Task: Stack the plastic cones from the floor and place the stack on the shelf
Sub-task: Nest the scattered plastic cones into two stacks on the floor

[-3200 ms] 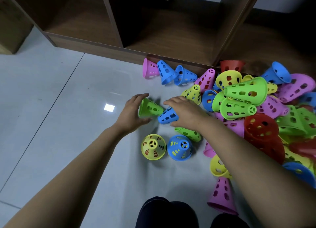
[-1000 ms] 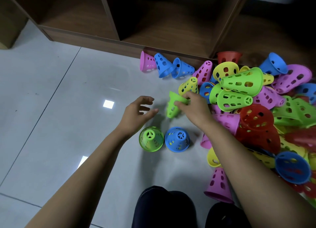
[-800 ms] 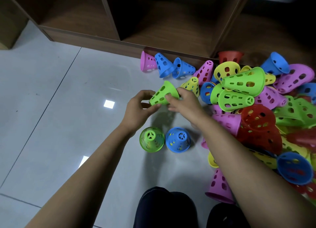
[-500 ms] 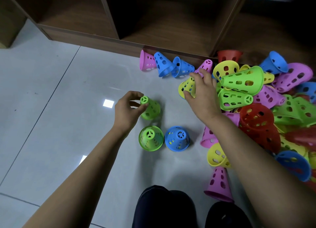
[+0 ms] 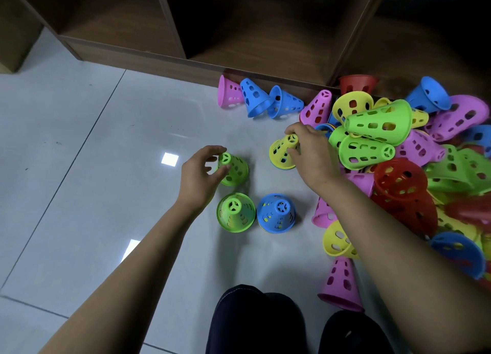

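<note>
On the floor (image 5: 106, 194) before the shelf (image 5: 148, 61), left hand (image 5: 198, 178) still pinches a green cone (image 5: 236, 171); right hand (image 5: 313, 154) now pinches a yellow cone (image 5: 280, 153), turned upright beside the pile (image 5: 398, 167).

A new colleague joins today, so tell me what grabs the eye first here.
A bright pile of plastic cones lies heaped on the floor at the right, against the wooden shelf. In the middle, the left hand pinches the tip of a green cone while the right hand grips a yellow cone at the pile's edge.
</note>
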